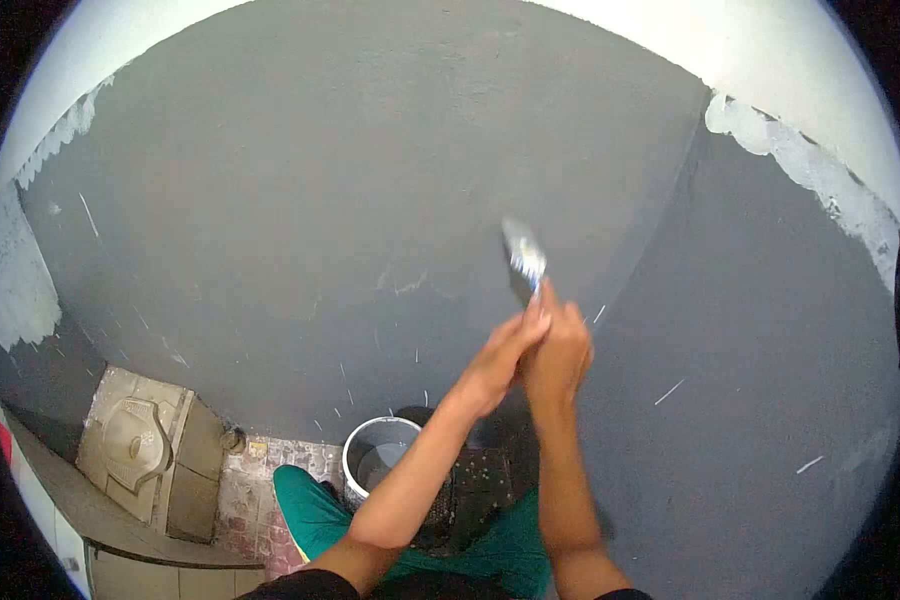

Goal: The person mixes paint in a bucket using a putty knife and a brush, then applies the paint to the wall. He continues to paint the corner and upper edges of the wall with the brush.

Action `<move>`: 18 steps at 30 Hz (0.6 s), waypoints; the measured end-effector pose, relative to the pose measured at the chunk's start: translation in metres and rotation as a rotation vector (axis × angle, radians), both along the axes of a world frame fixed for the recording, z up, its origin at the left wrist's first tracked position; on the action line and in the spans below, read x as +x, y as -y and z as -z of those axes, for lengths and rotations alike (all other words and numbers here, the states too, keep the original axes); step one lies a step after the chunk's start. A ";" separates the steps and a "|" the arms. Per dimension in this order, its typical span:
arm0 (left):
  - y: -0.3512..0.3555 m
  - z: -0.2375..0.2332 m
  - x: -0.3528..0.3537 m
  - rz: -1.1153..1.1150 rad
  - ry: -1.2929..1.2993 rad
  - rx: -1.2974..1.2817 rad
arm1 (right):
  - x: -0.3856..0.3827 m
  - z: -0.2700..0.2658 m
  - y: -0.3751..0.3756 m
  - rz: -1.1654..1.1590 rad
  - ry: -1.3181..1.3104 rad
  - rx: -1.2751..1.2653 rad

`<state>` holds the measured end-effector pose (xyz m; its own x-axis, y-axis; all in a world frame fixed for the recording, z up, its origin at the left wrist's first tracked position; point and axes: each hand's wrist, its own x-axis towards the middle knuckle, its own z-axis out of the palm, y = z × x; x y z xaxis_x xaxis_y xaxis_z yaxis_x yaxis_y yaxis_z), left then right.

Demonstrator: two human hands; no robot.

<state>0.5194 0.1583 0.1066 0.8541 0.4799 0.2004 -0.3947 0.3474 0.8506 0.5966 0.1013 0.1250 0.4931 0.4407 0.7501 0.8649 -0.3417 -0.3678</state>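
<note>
A brush (524,250) with a pale, slightly blurred head points up and to the left in front of the dark grey wall (370,180). My right hand (558,350) is closed round its handle. Close against it, my left hand (502,362) has its fingers pressed together at the handle and the right hand's fingers; how much of the handle it grips is partly hidden. Below my left forearm stands a bucket (361,440) with a white rim, its inside greyish and partly covered by the arm.
A squat toilet (135,443) sits on a raised tiled block at the lower left. White patches (830,185) edge the grey wall on both sides, and thin white streaks mark it. My knees in green trousers (308,510) flank the bucket area.
</note>
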 end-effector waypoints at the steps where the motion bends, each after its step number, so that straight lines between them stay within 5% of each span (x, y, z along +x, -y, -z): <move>1: -0.002 -0.024 0.004 -0.014 0.071 0.014 | -0.002 -0.028 -0.003 -0.023 0.017 0.079; 5: -0.012 -0.081 0.015 -0.040 0.313 0.104 | 0.006 -0.080 -0.028 0.019 0.078 0.114; 8: -0.018 -0.064 0.018 -0.088 0.177 0.021 | 0.003 -0.067 -0.029 0.027 0.048 -0.025; 11: -0.007 -0.011 0.022 -0.179 0.069 -0.186 | 0.009 -0.005 -0.033 0.068 -0.080 -0.205; 13: -0.007 0.043 0.026 -0.149 -0.012 -0.279 | 0.014 0.057 -0.032 -0.029 -0.156 -0.110; 18: -0.005 0.175 0.037 -0.125 -0.233 -0.416 | 0.013 0.163 -0.025 0.103 -0.800 -0.270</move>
